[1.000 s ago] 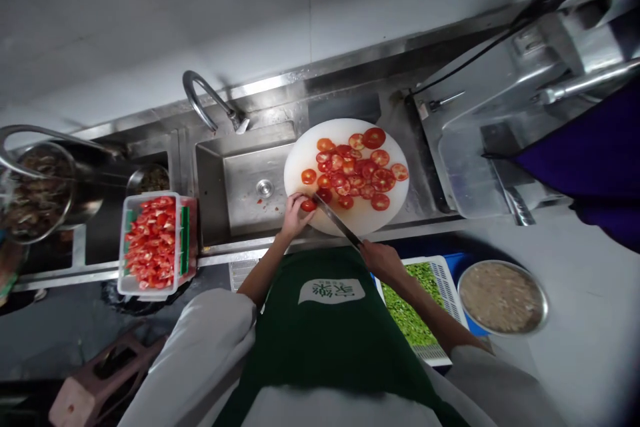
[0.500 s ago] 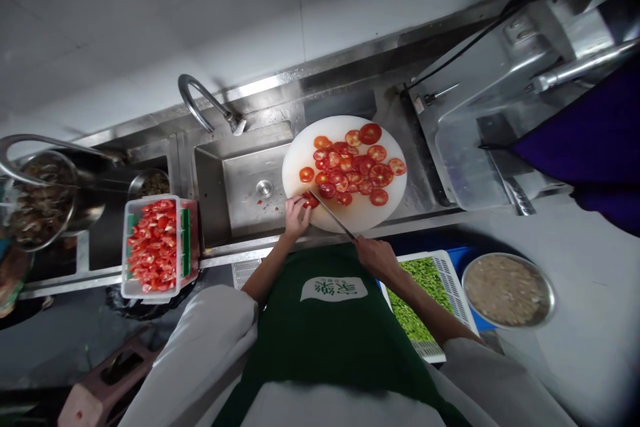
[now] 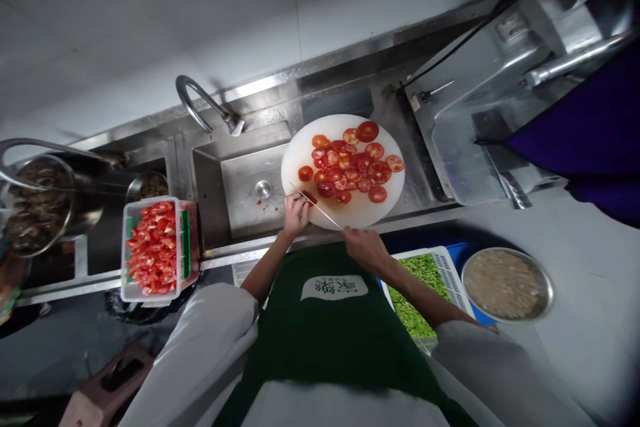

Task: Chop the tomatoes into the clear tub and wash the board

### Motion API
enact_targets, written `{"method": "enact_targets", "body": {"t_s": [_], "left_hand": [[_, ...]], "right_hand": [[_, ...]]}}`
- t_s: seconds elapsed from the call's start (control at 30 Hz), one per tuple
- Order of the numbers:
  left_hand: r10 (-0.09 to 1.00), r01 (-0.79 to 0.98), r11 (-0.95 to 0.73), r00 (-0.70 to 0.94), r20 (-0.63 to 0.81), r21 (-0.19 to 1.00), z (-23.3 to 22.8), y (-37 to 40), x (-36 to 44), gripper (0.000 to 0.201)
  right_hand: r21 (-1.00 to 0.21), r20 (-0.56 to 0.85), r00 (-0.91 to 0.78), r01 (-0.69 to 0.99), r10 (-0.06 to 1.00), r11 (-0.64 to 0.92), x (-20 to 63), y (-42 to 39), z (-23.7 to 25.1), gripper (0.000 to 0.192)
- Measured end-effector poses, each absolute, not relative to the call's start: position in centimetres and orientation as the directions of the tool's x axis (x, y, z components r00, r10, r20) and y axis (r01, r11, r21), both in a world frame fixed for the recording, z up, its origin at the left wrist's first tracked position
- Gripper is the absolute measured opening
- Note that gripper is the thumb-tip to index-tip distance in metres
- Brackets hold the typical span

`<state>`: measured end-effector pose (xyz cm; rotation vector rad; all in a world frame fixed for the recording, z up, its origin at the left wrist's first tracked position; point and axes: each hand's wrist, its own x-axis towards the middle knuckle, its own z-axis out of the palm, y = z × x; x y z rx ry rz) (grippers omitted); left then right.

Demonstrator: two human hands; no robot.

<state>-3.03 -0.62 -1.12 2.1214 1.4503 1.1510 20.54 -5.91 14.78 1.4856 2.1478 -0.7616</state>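
My right hand (image 3: 365, 247) grips the handle of a knife (image 3: 321, 209), whose thin blade points up and left over the near-left part of a round white cutting board (image 3: 350, 217). Close to the blade tip, my left hand (image 3: 296, 213) has its fingers closed on a piece of red tomato (image 3: 309, 198), partly hidden by the fingers and the blade. Several round tomato slices (image 3: 379, 172) lie spread and overlapping over the middle and far side of the board.
Left of the board are a steel sink (image 3: 245, 207) with a curved faucet (image 3: 195, 97) and a clear tub of cut tomatoes (image 3: 153, 247). Chopped greens (image 3: 417, 293) fill a white basket below right, beside a round metal bowl (image 3: 507, 283). Another knife (image 3: 507, 180) lies at right.
The knife and my right hand have shifted left, so the blade now reaches across the tomato piece near my left fingers. The slices stay in place on the board.
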Motion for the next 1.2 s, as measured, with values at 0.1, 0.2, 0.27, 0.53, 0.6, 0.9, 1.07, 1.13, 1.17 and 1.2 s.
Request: {"method": "enact_targets", "body": {"t_s": [0.1,0.2,0.27,0.53,0.6,0.9,1.07,1.13,1.17,1.2], "left_hand": [[0.885,0.624,-0.433,0.159,0.438,0.650,-1.1,-0.7,-3.0,0.032],[0.898,0.618,-0.404,0.128,0.421,0.674,-1.2,-0.8,-3.0,0.032],[0.902,0.628,-0.395,0.130,0.411,0.670,-1.2,-0.9,-3.2,0.031],[0.922,0.629,-0.363,0.137,0.361,0.687,-1.8,-0.9,-3.3,0.033],[0.918,0.599,-0.390,0.193,0.346,0.699,-2.0,-0.5,-3.0,0.044],[0.915,0.543,-0.402,0.195,0.354,0.737,-0.4,1.3,-2.9,0.038],[0.900,0.542,-0.434,0.228,0.371,0.720,0.7,0.3,-1.3,0.044],[0.884,0.546,-0.465,0.329,0.332,0.697,0.2,0.1,0.2,0.042],[0.877,0.552,-0.472,0.372,0.304,0.687,-0.3,0.1,1.1,0.041],[0.872,0.560,-0.474,0.407,0.273,0.679,-0.7,0.3,2.0,0.040]], "right_hand": [[-0.235,-0.588,-0.385,0.923,0.711,0.305,18.1,-3.0,14.0,0.038],[-0.260,-0.566,-0.389,0.921,0.727,0.291,17.0,-1.6,13.1,0.038],[-0.262,-0.579,-0.382,0.924,0.720,0.279,17.6,-2.3,12.7,0.037],[-0.158,-0.706,-0.243,0.970,0.666,0.186,25.4,-11.1,12.0,0.037],[-0.142,-0.702,-0.217,0.976,0.678,0.165,26.8,-12.4,11.9,0.038],[-0.279,-0.507,-0.163,0.960,0.846,0.018,28.5,-13.9,10.8,0.039],[-0.459,-0.425,0.026,0.856,0.905,-0.240,29.8,-14.1,10.3,0.041],[-0.480,-0.424,0.122,0.810,0.897,-0.337,30.5,-14.1,10.3,0.040],[-0.478,-0.423,0.167,0.794,0.891,-0.376,30.8,-14.2,10.3,0.040],[-0.473,-0.423,0.204,0.781,0.883,-0.407,31.1,-14.3,10.2,0.041]]}}
